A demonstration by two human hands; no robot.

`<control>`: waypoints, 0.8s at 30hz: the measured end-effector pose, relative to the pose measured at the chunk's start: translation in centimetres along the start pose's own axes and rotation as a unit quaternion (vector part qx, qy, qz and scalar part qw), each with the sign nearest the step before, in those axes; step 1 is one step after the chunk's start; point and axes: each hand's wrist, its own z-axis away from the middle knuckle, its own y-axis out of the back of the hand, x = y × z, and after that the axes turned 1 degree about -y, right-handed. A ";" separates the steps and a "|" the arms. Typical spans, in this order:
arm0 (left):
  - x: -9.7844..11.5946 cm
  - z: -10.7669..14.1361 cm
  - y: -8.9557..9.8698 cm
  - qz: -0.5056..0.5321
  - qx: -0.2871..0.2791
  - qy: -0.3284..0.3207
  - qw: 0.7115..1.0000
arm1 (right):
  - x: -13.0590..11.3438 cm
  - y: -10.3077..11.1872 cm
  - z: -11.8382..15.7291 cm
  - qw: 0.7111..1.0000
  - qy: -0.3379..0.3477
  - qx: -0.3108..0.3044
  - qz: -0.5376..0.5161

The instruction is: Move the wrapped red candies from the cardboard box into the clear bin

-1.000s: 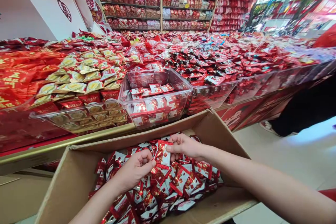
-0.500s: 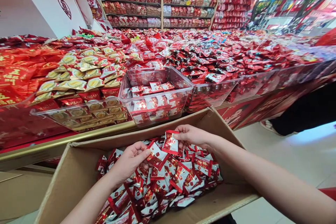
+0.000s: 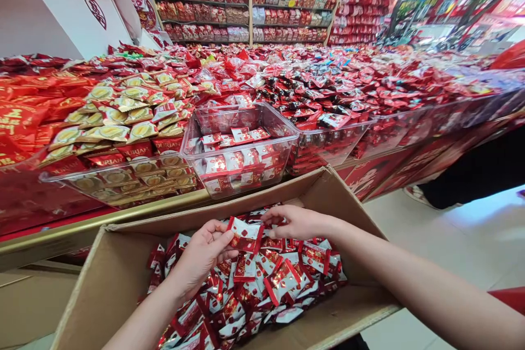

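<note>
My left hand is closed, pinching a small red-and-white candy packet between thumb and fingers. My right hand reaches in from the right, thumb and fingers apart, close to that packet's right edge; no packet shows in its grasp. Both hands are over a heap of similar candy packets inside an open cardboard box. Whether a second packet lies behind the held one cannot be seen.
Beyond the box stands a clear plastic bin, partly filled with similar packets. Durian-labelled packets are piled to its left, dark red packets to its right. Stocked shelves line the back. A person's dark trouser leg shows at right.
The packet that my right hand held is no longer visible in its fingers, which have spread apart. My left hand still holds its packet, now turned flatter. The view has shifted slightly.
</note>
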 end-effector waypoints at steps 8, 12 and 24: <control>0.1 0.8 -1.5 -0.056 -0.048 -0.035 0.997 | -0.4 -3.3 -0.7 0.990 0.004 -0.008 -0.142; 0.6 1.3 -1.2 -0.039 -0.007 -0.054 0.998 | -1.8 -3.9 -0.4 0.979 -0.007 0.028 -0.200; 2.3 2.0 -0.9 -0.006 -0.019 -0.050 0.999 | -18.5 6.7 1.9 0.831 0.249 0.338 0.364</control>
